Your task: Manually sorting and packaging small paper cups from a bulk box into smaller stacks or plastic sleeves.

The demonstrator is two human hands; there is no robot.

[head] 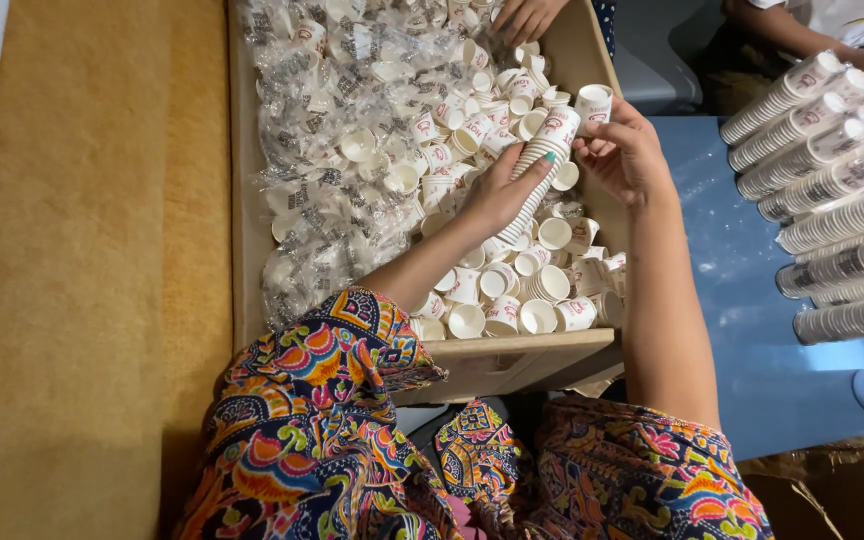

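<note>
Lit brightly and evenly from overhead, with soft, diffuse light and no hard shadows. Only faint shade under the forearms and along the inner wall of the cardboard box. Sparkling glare off the crinkled plastic wrappers toward the box's far-left corner, washing out detail there. Mild sheen on the blue worktop near its far edge. Sharp focus through the centre; slight softness and wide-angle stretching toward the frame's corners, noticeable in the stacked cups at the worktop's right edge. Colours saturated, whites close to clipping.
</note>
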